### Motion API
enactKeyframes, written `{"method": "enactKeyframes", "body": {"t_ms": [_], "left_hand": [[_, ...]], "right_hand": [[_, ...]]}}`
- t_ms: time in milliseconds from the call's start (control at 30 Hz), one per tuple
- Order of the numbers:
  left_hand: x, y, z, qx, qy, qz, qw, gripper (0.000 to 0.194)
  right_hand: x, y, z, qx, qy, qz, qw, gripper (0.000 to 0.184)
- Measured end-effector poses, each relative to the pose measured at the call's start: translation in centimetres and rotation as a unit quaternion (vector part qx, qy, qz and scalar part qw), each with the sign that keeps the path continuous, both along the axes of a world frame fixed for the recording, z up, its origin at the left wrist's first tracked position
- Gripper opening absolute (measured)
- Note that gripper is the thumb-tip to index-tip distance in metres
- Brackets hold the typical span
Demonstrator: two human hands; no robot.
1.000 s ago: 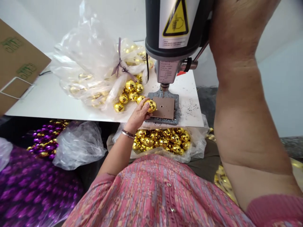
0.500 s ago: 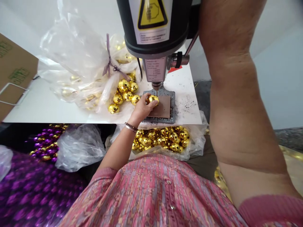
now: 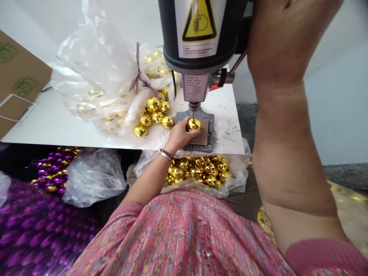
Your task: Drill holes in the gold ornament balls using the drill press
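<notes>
The left hand (image 3: 181, 132) grasps a gold ball (image 3: 193, 124) beneath the drill bit (image 3: 194, 114); the right hand (image 3: 293, 9) is cut off, its grip impossible to tell

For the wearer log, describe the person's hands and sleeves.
The left hand is ungloved, with a dark beaded bracelet and a silver-toned band at the wrist. The right hand, partly cut off, shows no glove or bracelet. The pink left cuff and right cuff look ribbed, joining a streaky pink, multicoloured top.
</notes>
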State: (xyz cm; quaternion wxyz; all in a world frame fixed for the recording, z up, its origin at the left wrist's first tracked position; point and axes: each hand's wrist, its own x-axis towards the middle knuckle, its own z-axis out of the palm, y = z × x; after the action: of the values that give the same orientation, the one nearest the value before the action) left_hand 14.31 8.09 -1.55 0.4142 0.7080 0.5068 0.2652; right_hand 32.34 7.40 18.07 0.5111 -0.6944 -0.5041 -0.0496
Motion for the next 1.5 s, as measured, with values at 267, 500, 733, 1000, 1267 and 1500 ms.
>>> {"method": "enactKeyframes", "body": {"t_ms": [267,500,733,1000,1267,1500], "left_hand": [[0.1,-0.1,-0.3,0.012,0.017,-0.002,1.0,0.054],[0.0,-0.1,-0.3,0.039,0.055,-0.01,0.998,0.051],[-0.1,0.0,-0.4,0.036,0.06,-0.018,0.997,0.052],[0.0,0.1,-0.6,0.027,0.034,-0.018,0.999,0.047],[0.1,0.1,-0.6,0.03,0.031,-0.018,0.999,0.044],[-0.5,-1.3,0.7,0.008,0.007,0.027,1.0,0.041]], "right_hand": [[-0.6,-4.9,-7.3,0.204,-0.186,0.045,0.96,0.045],[-0.4,-6.1,-12.1,0.162,-0.179,0.033,0.97,0.046],[-0.2,-5.6,-14.2,0.193,-0.161,0.055,0.966,0.047],[-0.7,-5.1,-14.7,0.224,-0.191,-0.011,0.956,0.047],[-1.4,-5.7,-15.1,0.21,-0.211,-0.041,0.954,0.052],[-0.3,-2.6,-6.4,0.149,-0.091,0.041,0.984,0.052]]}}
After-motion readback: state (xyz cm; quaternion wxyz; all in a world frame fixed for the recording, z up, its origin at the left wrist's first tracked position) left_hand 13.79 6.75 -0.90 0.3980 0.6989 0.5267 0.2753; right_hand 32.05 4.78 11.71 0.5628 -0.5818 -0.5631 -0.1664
